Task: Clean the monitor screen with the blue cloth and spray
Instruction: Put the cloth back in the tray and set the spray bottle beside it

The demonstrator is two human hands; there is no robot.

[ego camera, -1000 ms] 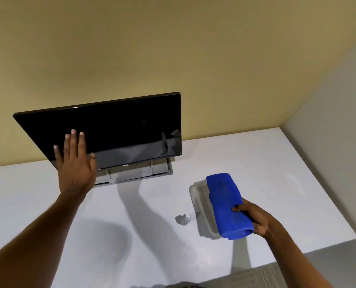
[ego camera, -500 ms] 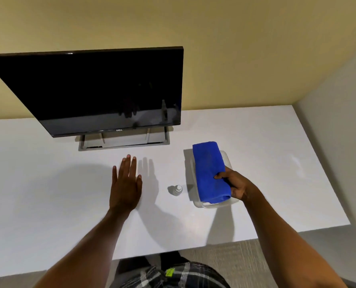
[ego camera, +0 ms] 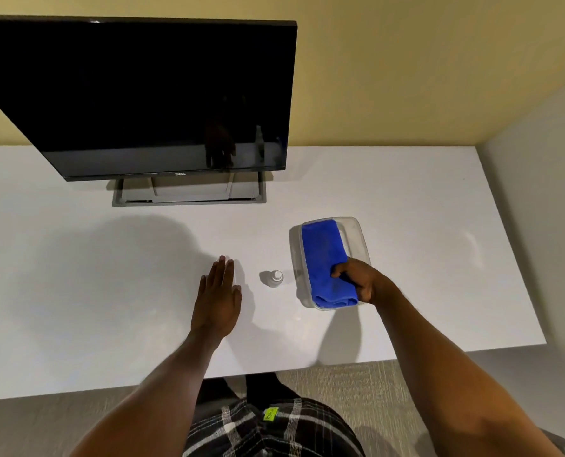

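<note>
Monitor screen [ego camera: 149, 94]: dark, glossy, well beyond the left hand [ego camera: 218, 298], ahead of its fingertips [ego camera: 222, 261], at the far side of the white counter [ego camera: 76, 275]. Sits on a grey stand [ego camera: 189, 192]; mirrors faintly a hand and a small bottle near its lower right corner.

Left hand: palm down, fingers straight and close together, pointing toward the stand. Holds nothing. On the counter or just above it, cannot tell which.

Spray bottle [ego camera: 274, 278]: small, clear, white-capped, upright on the counter just to the right of the left hand, between both hands, touched by neither.

Blue cloth [ego camera: 322, 255]: folded into a long strip, lying inside a clear plastic tub [ego camera: 357, 239], stretching away from the right hand [ego camera: 357, 280] toward the wall [ego camera: 406, 77]. Near end under that hand.

Right hand: clamped on the near part of the cloth, thumb on top, other fingers curled down past its right edge, over the near right part of the tub.

Tub: on the counter, just right of the bottle, apart from it.

Nearer the body than both hands: edge of the counter, grey carpet [ego camera: 357, 380], a dark plaid garment [ego camera: 258, 427].
</note>
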